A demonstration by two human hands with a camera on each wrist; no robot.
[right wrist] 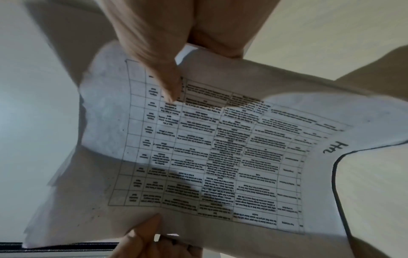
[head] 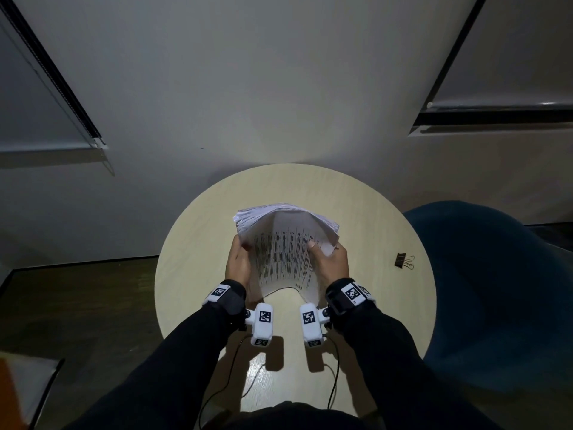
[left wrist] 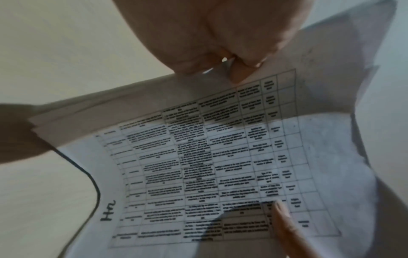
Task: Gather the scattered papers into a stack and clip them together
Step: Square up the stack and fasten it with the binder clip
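A thick stack of white papers (head: 283, 252), its top sheet printed with a table, stands bowed on its near edge on the round table (head: 192, 231). My left hand (head: 238, 264) grips the stack's left side and my right hand (head: 329, 262) grips its right side, thumb (head: 313, 245) on the printed face. The left wrist view shows the printed sheet (left wrist: 220, 165) with my left thumb (left wrist: 238, 73) on its upper edge. In the right wrist view the same sheet (right wrist: 220, 148) is pinched by my right thumb (right wrist: 167, 83). A black binder clip (head: 403, 261) lies on the table to the right.
The round pale wooden table stands against a white wall. A blue chair (head: 502, 290) sits close at the right. Two thin black cables (head: 242, 367) run over the table's near part. Dark floor (head: 77, 305) lies to the left.
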